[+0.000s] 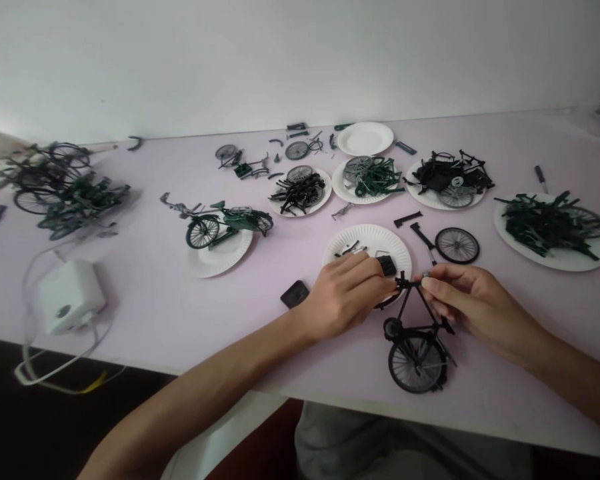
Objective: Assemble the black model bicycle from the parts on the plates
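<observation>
A black model bicycle point(418, 361), partly put together, is tilted at the front of the table, with a single spoked wheel fitted at its lower end. My right hand point(483, 310) is closed on the upper part of its frame, thumb against the fingers. At the other upper corner, my left hand point(345, 293) pinches the black frame end; its fingertips are partly hidden. Under the left hand lies a white paper plate point(337, 241) with small black parts. Just beyond the right hand are a loose black wheel point(457, 245) and a black fork-like piece point(423, 241).
A green model bicycle point(225, 225) stands over a plate at left centre. Further plates hold piled parts, including green ones point(550, 227) at right. Several bicycles point(65, 193) are heaped far left, behind a white box with cables point(73, 297). A screwdriver point(540, 176) lies far right.
</observation>
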A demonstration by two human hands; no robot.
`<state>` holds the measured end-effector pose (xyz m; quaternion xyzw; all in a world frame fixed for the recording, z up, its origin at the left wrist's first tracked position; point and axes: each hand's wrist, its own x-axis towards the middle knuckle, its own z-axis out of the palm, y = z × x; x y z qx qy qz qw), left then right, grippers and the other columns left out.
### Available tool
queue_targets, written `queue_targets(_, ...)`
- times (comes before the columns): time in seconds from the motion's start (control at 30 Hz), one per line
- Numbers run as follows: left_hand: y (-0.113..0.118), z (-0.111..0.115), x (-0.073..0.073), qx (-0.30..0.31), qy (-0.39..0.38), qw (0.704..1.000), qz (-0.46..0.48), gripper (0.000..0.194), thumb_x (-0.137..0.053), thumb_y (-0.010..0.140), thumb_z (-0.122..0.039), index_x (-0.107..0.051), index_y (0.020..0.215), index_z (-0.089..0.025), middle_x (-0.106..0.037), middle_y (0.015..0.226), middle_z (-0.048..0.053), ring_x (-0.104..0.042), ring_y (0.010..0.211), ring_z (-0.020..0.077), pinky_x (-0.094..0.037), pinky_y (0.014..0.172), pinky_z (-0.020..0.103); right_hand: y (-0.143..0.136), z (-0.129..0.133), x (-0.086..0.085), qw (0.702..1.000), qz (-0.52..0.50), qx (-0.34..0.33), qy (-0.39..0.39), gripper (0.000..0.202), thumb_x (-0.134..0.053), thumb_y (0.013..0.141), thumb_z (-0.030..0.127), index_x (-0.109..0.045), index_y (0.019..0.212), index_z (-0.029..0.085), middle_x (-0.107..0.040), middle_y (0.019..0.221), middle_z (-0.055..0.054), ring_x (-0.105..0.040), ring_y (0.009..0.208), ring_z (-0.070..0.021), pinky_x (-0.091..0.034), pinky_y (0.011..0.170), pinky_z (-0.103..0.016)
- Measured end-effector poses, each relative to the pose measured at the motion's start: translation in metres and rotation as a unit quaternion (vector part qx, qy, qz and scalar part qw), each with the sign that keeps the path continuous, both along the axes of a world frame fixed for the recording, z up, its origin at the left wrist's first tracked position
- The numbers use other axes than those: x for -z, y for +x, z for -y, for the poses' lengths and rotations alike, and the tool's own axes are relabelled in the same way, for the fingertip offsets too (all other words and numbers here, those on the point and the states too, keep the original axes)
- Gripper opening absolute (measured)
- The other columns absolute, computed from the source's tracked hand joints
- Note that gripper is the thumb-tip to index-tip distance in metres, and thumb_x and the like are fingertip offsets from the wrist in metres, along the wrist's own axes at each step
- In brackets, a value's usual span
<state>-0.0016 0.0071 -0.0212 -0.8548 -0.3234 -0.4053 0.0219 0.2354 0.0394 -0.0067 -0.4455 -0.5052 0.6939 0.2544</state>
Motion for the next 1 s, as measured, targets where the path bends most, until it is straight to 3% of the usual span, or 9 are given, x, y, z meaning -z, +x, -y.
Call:
queue_targets(0.13, -0.004, -0.002, -0.003, -0.016, -0.006, 1.000, -0.002, 0.005, -0.062, 0.102, -0.020, -0.059, 0.099, -0.018, -0.062, 0.080, 0.001, -0.054, 0.072, 0.0142, -0.041, 0.065, 0.030, 0.005, -0.004, 0.002, 0.992, 0.038, 0.044, 0.111, 0.029, -0.081, 0.085, 0.048, -0.074, 0.096, 0.023, -0.066, 0.070, 0.002, -0.061, 0.062, -0.0108, -0.050, 0.055, -0.021)
queue_targets(0.3, -0.007, -0.001, -0.005, -0.012, -0.021, 1.000, 0.007, 0.006, -0.063, 0.102, -0.020, -0.059, 0.098, -0.019, -0.062, 0.080, 0.000, -0.055, 0.072, 0.0136, -0.038, 0.066, 0.030, 0.010, -0.006, -0.002, 0.942, 0.093, 0.057, 0.317, 0.002, -0.077, 0.089, 0.030, -0.079, 0.090, 0.030, -0.078, 0.094, 0.000, -0.072, 0.083, -0.0145, -0.059, 0.075, -0.024)
queue_targets(0.53, -0.009, -0.001, -0.001, 0.011, -0.053, 0.998, 0.029, 0.005, -0.064, 0.102, -0.020, -0.060, 0.101, -0.018, -0.064, 0.083, 0.001, -0.057, 0.073, 0.0133, -0.040, 0.068, 0.030, 0.012, -0.007, -0.002, 0.890, 0.097, 0.012, 0.445, 0.011, -0.080, 0.086, 0.022, -0.081, 0.091, 0.031, -0.080, 0.094, 0.002, -0.075, 0.085, -0.0168, -0.064, 0.077, -0.027)
queue_targets(0.63, -0.008, -0.001, 0.001, 0.020, -0.069, 0.997, 0.030, 0.004, -0.062, 0.103, -0.021, -0.060, 0.100, -0.018, -0.064, 0.084, 0.001, -0.057, 0.073, 0.0132, -0.041, 0.068, 0.030, 0.013, -0.008, -0.003, 0.893, 0.116, 0.008, 0.436, 0.007, -0.079, 0.086, 0.026, -0.082, 0.086, 0.032, -0.081, 0.091, 0.001, -0.075, 0.081, -0.0184, -0.065, 0.075, -0.030)
queue_targets(0.77, -0.006, 0.000, 0.005, 0.029, -0.081, 0.996, 0.033, 0.007, -0.061, 0.103, -0.022, -0.060, 0.097, -0.018, -0.064, 0.084, 0.002, -0.057, 0.072, 0.0139, -0.042, 0.068, 0.030, 0.012, -0.007, -0.001, 0.924, 0.135, 0.011, 0.358, 0.005, -0.082, 0.084, 0.036, -0.083, 0.080, 0.033, -0.080, 0.089, -0.001, -0.073, 0.078, -0.0206, -0.066, 0.074, -0.036)
queue_targets(1.0, -0.004, 0.001, 0.003, 0.008, -0.126, 0.991, 0.048, 0.009, -0.061, 0.103, -0.021, -0.060, 0.095, -0.018, -0.066, 0.086, 0.002, -0.060, 0.076, 0.0141, -0.042, 0.069, 0.030, 0.012, -0.007, 0.008, 0.955, 0.106, 0.001, 0.276, 0.006, -0.084, 0.082, 0.036, -0.082, 0.079, 0.032, -0.077, 0.089, -0.001, -0.071, 0.074, -0.0176, -0.064, 0.072, -0.032)
